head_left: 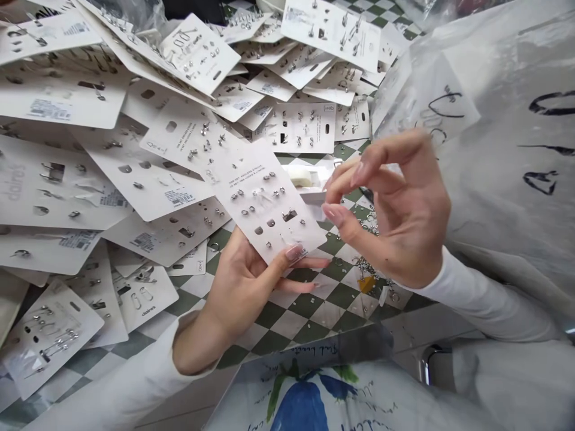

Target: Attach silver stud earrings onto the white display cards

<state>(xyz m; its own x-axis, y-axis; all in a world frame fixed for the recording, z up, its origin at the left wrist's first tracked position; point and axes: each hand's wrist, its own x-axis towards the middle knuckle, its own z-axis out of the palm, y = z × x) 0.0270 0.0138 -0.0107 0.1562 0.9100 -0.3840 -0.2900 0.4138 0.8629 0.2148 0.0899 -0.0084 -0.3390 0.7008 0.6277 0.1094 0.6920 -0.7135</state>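
My left hand (240,290) grips the lower edge of a white earring card (281,209), with the thumb on its front and the fingers behind. Rows of small metal earrings are fixed to this tilted card, and it has a few cut-out holes. Just right of the card, my right hand (399,215) is raised, slightly blurred, with thumb and fingertips drawn together. Whatever it may hold is too small to make out. Below that hand, a loose heap of small metal earrings (371,227) lies on the checkered tabletop (309,302), beside a yellow piece (367,284).
A large pile of earring cards (179,143) covers the left and back. Behind the held card is a small white box (308,179). A big clear plastic bag (503,149) with black handwriting fills the right side. Tiny bits are scattered on the tabletop.
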